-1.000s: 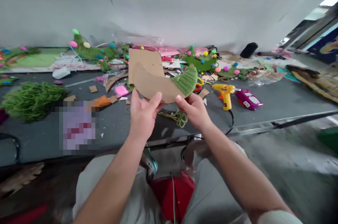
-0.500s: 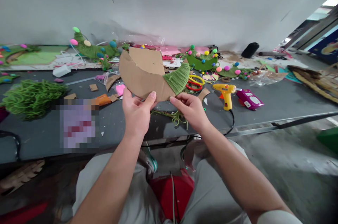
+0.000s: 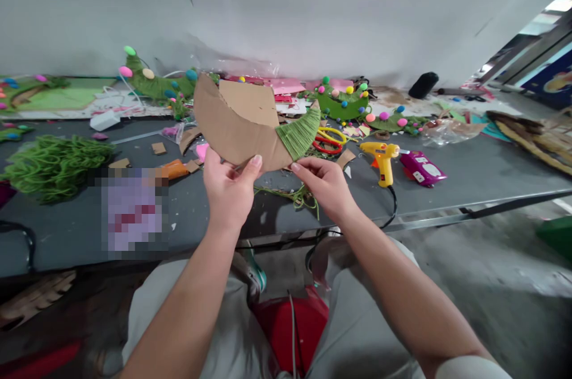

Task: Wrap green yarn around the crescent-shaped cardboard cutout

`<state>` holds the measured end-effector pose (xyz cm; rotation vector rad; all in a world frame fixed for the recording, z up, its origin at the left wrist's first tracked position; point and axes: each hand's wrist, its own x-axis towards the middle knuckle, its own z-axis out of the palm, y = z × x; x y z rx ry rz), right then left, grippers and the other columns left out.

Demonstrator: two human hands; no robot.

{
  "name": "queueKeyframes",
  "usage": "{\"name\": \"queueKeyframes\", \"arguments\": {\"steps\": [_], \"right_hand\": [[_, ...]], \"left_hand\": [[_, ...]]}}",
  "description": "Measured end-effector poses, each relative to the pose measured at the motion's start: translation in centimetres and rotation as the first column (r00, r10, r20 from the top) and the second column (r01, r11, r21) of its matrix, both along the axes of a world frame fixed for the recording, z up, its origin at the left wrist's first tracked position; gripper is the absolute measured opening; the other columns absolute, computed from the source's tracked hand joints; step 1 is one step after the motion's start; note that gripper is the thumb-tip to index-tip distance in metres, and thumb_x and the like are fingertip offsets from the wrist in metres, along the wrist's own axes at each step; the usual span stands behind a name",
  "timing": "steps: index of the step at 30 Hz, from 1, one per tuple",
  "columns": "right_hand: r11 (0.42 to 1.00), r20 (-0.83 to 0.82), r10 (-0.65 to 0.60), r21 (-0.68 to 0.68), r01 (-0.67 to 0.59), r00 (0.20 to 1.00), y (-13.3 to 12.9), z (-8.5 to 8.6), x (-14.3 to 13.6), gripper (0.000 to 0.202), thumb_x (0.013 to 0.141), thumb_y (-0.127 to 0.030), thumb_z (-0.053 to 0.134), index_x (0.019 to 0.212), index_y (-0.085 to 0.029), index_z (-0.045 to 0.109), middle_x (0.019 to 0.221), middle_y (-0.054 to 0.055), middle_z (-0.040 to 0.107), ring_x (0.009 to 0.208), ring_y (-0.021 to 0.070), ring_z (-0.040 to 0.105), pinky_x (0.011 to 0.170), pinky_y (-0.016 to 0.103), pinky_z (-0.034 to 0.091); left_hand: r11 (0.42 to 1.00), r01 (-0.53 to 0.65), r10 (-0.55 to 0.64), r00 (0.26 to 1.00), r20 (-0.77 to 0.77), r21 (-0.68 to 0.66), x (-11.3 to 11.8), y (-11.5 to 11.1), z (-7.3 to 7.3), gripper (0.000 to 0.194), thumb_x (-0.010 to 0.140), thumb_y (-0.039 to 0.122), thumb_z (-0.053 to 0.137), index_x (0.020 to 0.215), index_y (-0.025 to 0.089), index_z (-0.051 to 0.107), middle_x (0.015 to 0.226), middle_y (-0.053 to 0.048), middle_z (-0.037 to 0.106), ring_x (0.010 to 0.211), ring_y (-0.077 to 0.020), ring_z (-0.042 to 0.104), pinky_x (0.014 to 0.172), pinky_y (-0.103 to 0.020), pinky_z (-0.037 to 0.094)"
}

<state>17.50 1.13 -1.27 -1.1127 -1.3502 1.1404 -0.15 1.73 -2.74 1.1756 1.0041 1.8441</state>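
A crescent-shaped cardboard cutout point(image 3: 241, 137) is held up over the table, its right end wound with green yarn point(image 3: 300, 134). My left hand point(image 3: 230, 188) grips its lower edge, thumb in front and the fingers partly behind. At the lower edge of the wound part, my right hand point(image 3: 324, 185) pinches with thumb and forefinger; whether it holds the card or the yarn I cannot make out. Loose green strands point(image 3: 301, 195) lie on the table below. A big heap of green yarn point(image 3: 58, 167) sits at the left.
Right of my hands stand a yellow glue gun point(image 3: 381, 158) with a black cord, a purple packet point(image 3: 422, 168) and red-and-yellow-handled scissors point(image 3: 329, 140). Finished-looking green crescents with pom-poms point(image 3: 342, 102) line the back by the wall. Cardboard scraps point(image 3: 158, 148) are scattered about.
The cardboard crescent has tilted slightly, its left tip shifting left and up. My left hand has moved a little left with it, while my right hand has shifted slightly right.
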Motion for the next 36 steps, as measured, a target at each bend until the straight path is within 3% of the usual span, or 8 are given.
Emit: {"name": "queueKeyframes", "arguments": {"steps": [4, 7, 11, 13, 16, 18, 29, 36], "right_hand": [[0.999, -0.028, -0.007, -0.039, 0.006, 1.000, 0.0, 0.1, 0.0, 0.029, 0.081, -0.043, 0.075, 0.082, -0.014, 0.072, 0.060, -0.004, 0.046, 0.054, 0.0076, 0.030, 0.051, 0.026, 0.021], [0.995, -0.101, 0.008, -0.095, -0.017, 0.995, 0.0, 0.0, 0.0, 0.031, 0.079, -0.045, 0.078, 0.081, -0.015, 0.070, 0.058, -0.005, 0.042, 0.053, 0.0073, 0.029, 0.050, 0.026, 0.018], [0.979, -0.245, 0.053, -0.177, -0.098, 0.968, 0.0, 0.2, -0.1, 0.051, 0.080, -0.066, 0.071, 0.080, -0.015, 0.068, 0.060, -0.005, 0.037, 0.052, 0.0073, 0.028, 0.049, 0.027, 0.017], [0.966, -0.293, 0.074, -0.216, -0.141, 0.953, 0.1, 0.2, -0.2, 0.062, 0.079, -0.078, 0.062, 0.082, -0.016, 0.067, 0.061, -0.004, 0.037, 0.050, 0.0079, 0.028, 0.048, 0.027, 0.019], [0.961, -0.302, 0.036, -0.253, -0.117, 0.953, 0.3, 0.2, -0.1, 0.062, 0.078, -0.081, 0.060, 0.073, -0.019, 0.059, 0.059, -0.003, 0.039, 0.048, 0.0089, 0.030, 0.046, 0.027, 0.023], [0.961, -0.287, -0.005, -0.268, -0.076, 0.958, 0.4, 0.1, -0.1, 0.059, 0.077, -0.078, 0.065, 0.068, -0.020, 0.053, 0.059, -0.003, 0.041, 0.049, 0.0093, 0.031, 0.046, 0.027, 0.024], [0.948, -0.344, 0.061, -0.274, -0.162, 0.937, 0.6, -0.4, 0.4, 0.057, 0.077, -0.071, 0.070, 0.063, -0.020, 0.050, 0.061, -0.002, 0.050, 0.053, 0.0093, 0.037, 0.049, 0.025, 0.026], [0.964, -0.261, 0.077, -0.227, -0.139, 0.962, 0.5, -0.4, 0.2, 0.062, 0.074, -0.072, 0.073, 0.055, -0.019, 0.047, 0.052, -0.004, 0.040, 0.047, 0.0070, 0.029, 0.047, 0.027, 0.016]], "left_hand": [[1.000, -0.005, 0.006, 0.999, -0.054, 0.014, 0.0, 0.0, 0.3, 0.065, 0.075, 0.028, 0.086, 0.132, 0.026, 0.053, 0.117, -0.010, 0.070, 0.096, -0.0224, 0.073, 0.069, -0.032, 0.066], [0.993, -0.038, 0.053, 0.991, -0.126, 0.114, 0.3, -0.2, 0.6, 0.062, 0.076, 0.028, 0.086, 0.129, 0.023, 0.055, 0.109, -0.009, 0.071, 0.093, -0.0209, 0.073, 0.073, -0.031, 0.065], [0.937, -0.068, 0.169, 0.946, -0.276, 0.341, 0.5, -0.5, 0.3, 0.042, 0.082, 0.026, 0.081, 0.119, 0.019, 0.061, 0.105, -0.009, 0.073, 0.101, -0.0220, 0.073, 0.088, -0.035, 0.062], [0.926, -0.052, 0.212, 0.892, -0.399, 0.375, 0.3, -0.8, 0.0, 0.028, 0.085, 0.024, 0.077, 0.110, 0.019, 0.066, 0.101, -0.008, 0.076, 0.097, -0.0216, 0.075, 0.090, -0.036, 0.062], [0.951, 0.091, 0.080, 0.852, -0.517, 0.296, -0.1, -1.2, 0.1, 0.017, 0.088, 0.018, 0.071, 0.104, 0.021, 0.073, 0.104, -0.006, 0.079, 0.104, -0.0236, 0.075, 0.101, -0.041, 0.058], [0.952, 0.172, -0.020, 0.860, -0.510, 0.253, -0.4, -1.2, 0.5, 0.019, 0.087, 0.013, 0.071, 0.103, 0.022, 0.076, 0.109, -0.006, 0.079, 0.113, -0.0254, 0.072, 0.107, -0.044, 0.055], [0.937, 0.224, -0.108, 0.915, -0.389, 0.267, -0.4, -1.1, 0.7, 0.027, 0.080, 0.006, 0.075, 0.100, 0.023, 0.080, 0.108, -0.005, 0.079, 0.106, -0.0245, 0.074, 0.103, -0.043, 0.058], [0.929, 0.230, -0.094, 0.905, -0.415, 0.291, -0.5, -0.8, 0.5, 0.010, 0.082, 0.019, 0.077, 0.089, 0.024, 0.081, 0.109, -0.006, 0.079, 0.113, -0.0278, 0.071, 0.107, -0.051, 0.053]]}}
